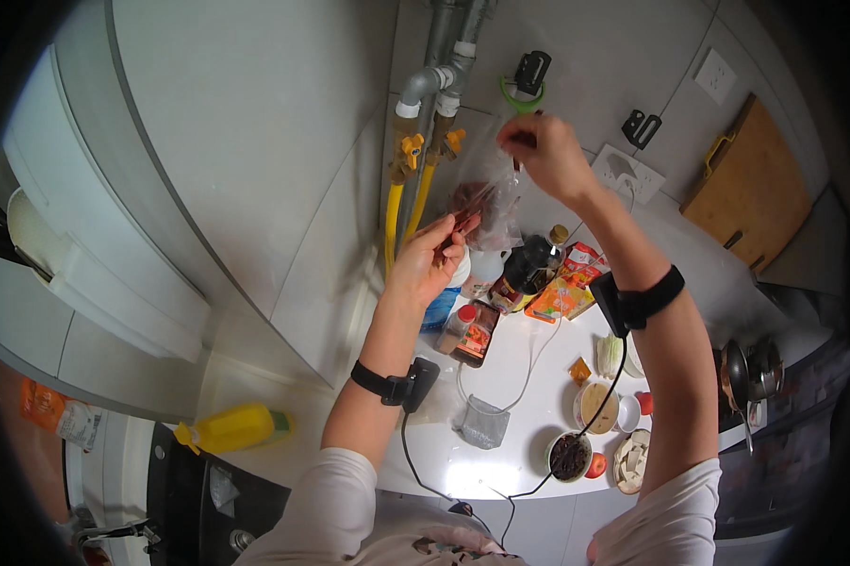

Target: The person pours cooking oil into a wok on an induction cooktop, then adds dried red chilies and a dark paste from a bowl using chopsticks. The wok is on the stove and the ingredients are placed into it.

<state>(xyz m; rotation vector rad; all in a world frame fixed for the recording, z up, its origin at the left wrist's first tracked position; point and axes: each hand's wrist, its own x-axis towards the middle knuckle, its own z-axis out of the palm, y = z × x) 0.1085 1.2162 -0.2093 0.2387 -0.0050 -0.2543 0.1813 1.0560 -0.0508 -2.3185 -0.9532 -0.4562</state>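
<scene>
My left hand (430, 258) is raised over the back of the white counter, its fingers closed around dark red pieces that look like dried chillies (460, 225). Higher up and to the right, my right hand (550, 152) is curled beside the wall, with similar dark red bits (517, 164) poking out below its fingers. Between the hands a clear plastic bag (501, 205) with dark red contents hangs near the wall. My fingers partly hide what they hold. Just above the right hand, green-handled scissors (522, 105) hang from a black wall hook (532, 72).
Yellow gas hoses (394, 226) run down at the left. Below the hands stand a dark sauce bottle (527, 265), a red-capped jar (460, 327) and food packets (560, 296). Filled bowls (597, 408) sit at the right. A cutting board (750, 187) leans against the wall.
</scene>
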